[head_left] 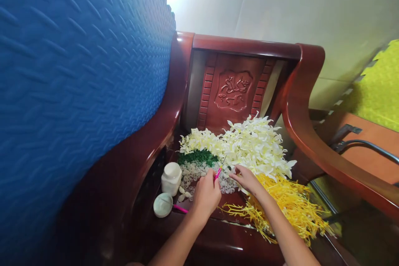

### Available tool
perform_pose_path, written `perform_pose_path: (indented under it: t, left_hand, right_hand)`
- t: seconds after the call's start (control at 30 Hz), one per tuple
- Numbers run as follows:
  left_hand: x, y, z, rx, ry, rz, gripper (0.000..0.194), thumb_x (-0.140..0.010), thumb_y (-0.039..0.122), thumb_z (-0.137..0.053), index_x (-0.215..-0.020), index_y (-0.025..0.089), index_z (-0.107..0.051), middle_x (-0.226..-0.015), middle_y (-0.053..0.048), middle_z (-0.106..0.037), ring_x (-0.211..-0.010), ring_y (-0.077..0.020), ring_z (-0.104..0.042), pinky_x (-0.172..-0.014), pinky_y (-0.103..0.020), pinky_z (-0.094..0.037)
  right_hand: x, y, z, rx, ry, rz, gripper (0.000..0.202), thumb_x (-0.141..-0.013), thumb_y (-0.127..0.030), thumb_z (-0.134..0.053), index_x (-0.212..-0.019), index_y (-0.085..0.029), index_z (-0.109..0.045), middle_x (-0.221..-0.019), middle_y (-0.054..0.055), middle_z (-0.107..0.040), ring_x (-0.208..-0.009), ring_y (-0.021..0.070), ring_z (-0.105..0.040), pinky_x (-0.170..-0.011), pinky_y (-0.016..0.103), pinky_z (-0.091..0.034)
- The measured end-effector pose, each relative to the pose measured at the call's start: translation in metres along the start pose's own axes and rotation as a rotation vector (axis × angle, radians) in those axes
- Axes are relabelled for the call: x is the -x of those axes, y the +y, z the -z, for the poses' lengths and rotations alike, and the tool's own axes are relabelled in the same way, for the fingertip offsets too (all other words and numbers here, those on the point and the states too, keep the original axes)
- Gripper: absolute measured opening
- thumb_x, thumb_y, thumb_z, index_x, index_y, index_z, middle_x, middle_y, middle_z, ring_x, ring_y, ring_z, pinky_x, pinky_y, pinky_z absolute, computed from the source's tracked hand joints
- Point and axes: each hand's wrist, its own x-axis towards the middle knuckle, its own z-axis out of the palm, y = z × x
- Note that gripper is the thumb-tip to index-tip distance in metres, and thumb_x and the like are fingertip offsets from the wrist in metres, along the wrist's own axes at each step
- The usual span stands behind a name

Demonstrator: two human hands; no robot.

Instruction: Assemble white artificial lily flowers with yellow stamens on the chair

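head view: a pink-handled tool [217, 173] is pinched in the left hand [208, 191] above the middle of the chair seat [229, 200]; the right hand [245, 178] is just beside it, fingers bent together, though whether they pinch anything i cannot tell. clear rings [190, 174] lie below, green pieces [199, 158] behind them, white flowers [255, 145] toward the back edge, yellow strands [289, 203] at the front right corner, and a white jar [171, 181] and a dish [163, 205] near the left edge

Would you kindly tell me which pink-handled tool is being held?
The upper tool, in the left hand; the lower tool reaches over the white lid.
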Motion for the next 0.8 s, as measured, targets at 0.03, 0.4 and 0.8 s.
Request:
perform_pose_path:
  t: [0.03,0.4,0.8]
  left_hand:
    - [-0.001,0.000,0.000,-0.013,-0.015,-0.002,0.008,-0.090,0.021,-0.045,-0.088,0.022,-0.052,-0.078,-0.005,-0.067,-0.074,-0.0188,-0.063,-0.064,-0.025,-0.036]
    - [-0.040,-0.016,-0.001,-0.006,0.032,0.195,0.010,-0.092,0.021,-0.041,-0.090,0.022,-0.050,-0.074,-0.002,-0.064,-0.064,-0.0159,-0.059,-0.062,-0.023,-0.037]
    - [-0.045,-0.001,-0.028,0.250,0.074,0.008,0.014,-0.093,0.031,-0.039,-0.084,0.023,-0.046,-0.074,0.000,-0.062,-0.065,-0.0156,-0.059,-0.061,-0.024,-0.038]
  right_hand:
    - [0.002,0.001,0.002,-0.018,0.012,-0.015,0.019,-0.081,-0.039,-0.053,-0.078,-0.020,-0.054,-0.077,0.002,-0.062,-0.073,0.0185,-0.057,-0.068,0.028,-0.043]
    - [0.011,-0.008,0.010,0.281,-0.018,-0.190,0.040,-0.072,-0.010,-0.047,-0.108,-0.019,-0.063,-0.110,0.012,-0.065,-0.106,0.0287,-0.056,-0.090,0.039,-0.035]
    - [-0.002,-0.006,0.006,0.112,-0.049,0.036,0.009,-0.081,-0.020,-0.049,-0.081,-0.021,-0.058,-0.088,0.006,-0.066,-0.088,0.0228,-0.059,-0.082,0.034,-0.040]
